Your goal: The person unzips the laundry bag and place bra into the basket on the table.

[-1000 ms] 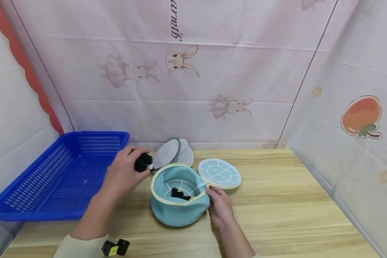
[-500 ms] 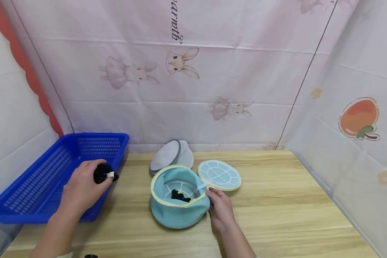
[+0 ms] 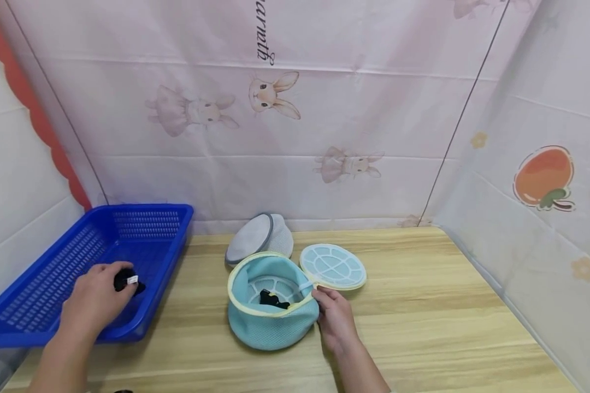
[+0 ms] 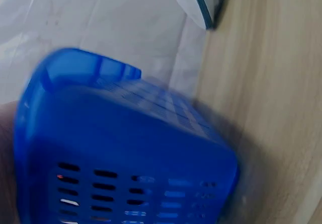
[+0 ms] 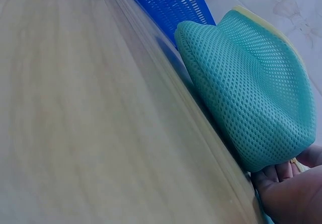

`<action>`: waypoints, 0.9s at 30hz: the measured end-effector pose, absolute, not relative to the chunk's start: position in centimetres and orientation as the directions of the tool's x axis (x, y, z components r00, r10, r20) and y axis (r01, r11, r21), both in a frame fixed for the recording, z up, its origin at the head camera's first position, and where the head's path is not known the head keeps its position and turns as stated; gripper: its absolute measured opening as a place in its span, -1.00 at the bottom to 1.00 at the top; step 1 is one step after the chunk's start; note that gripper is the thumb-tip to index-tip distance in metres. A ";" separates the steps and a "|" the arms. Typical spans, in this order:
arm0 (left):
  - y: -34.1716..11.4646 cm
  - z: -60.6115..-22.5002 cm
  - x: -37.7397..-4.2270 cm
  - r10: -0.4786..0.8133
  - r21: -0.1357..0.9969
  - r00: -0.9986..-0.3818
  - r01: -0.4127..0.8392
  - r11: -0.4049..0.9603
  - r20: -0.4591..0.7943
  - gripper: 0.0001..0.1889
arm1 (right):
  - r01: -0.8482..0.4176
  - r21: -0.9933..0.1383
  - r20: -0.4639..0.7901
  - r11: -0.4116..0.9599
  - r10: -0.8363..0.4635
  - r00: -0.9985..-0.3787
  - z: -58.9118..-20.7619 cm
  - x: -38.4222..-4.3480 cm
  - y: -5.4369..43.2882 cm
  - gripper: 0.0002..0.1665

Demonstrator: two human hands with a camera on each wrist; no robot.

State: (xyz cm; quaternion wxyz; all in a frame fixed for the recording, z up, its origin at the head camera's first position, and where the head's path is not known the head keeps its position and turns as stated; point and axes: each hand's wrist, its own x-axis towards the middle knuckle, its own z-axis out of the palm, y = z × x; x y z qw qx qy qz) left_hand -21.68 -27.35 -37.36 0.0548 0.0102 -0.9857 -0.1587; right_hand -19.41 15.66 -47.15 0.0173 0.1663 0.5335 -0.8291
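Note:
My left hand (image 3: 90, 297) grips a small black cloth bundle (image 3: 123, 278) with a white tag, over the near right part of a blue plastic basket (image 3: 169, 267). In the left wrist view the basket's slotted end fills much of the picture and hides the bundle. A teal mesh laundry bag (image 3: 270, 333) with a pale yellow rim stands open on the table. Fingers of my right hand (image 3: 336, 319) pinch its rim at the right, by the hinge of its round lid (image 3: 333, 266), which lies flipped outward. Inside the bag lies a black item (image 3: 271, 299) with yellow bits.
Behind the teal bag, a white mesh bag (image 3: 251, 240) with grey trim leans near the patterned backdrop (image 3: 295, 180). Part of a dark object (image 3: 123, 391) shows at the bottom edge. Wood-grain tabletop (image 3: 423, 316) extends to the right.
My left hand has carried the black bundle leftward from beside the teal bag to over the blue basket, lowering it. The right hand keeps its hold on the bag's rim.

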 end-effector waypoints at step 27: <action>-24.9 -35.8 -22.9 0.177 0.297 -0.982 0.152 0.942 -0.058 -0.40 | 0.204 -0.881 -0.286 -0.426 0.138 -0.948 -47.2 -19.4 15.8 -0.47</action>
